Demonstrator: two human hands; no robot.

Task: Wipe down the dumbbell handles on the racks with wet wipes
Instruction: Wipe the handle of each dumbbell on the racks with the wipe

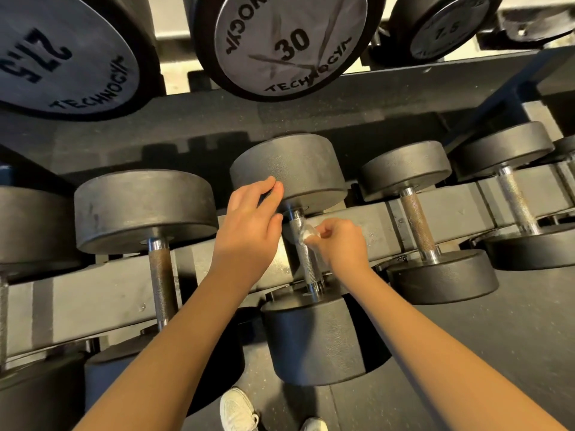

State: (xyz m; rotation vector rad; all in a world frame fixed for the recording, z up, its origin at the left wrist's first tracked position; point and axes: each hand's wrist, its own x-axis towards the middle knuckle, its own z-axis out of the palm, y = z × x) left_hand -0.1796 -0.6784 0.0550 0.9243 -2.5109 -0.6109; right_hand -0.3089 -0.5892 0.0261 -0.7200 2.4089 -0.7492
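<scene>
Dumbbell: the middle dumbbell (pixel 306 334) on the lower rack (pixel 93 290), straight ahead of the person and between the two forearms.
Handle: the handle (pixel 307 262) runs away from the person, roughly in line with the forearms, from the near weight up to the far weight (pixel 295 166).
Right hand: the right hand (pixel 342 244) has its fingers curled, pinching a small crumpled wipe (pixel 303 234) against the far part of the handle from its right side.
Left hand: the left hand (pixel 249 225) is loosely open and holds nothing; its fingertips rest on the rim of the far weight, just left of the handle.
Nearer hand: the right – only its wipe meets the handle.
Next stroke: probably along the handle's length, toward the person – the bare stretch lies between the wipe and the near weight.
</scene>
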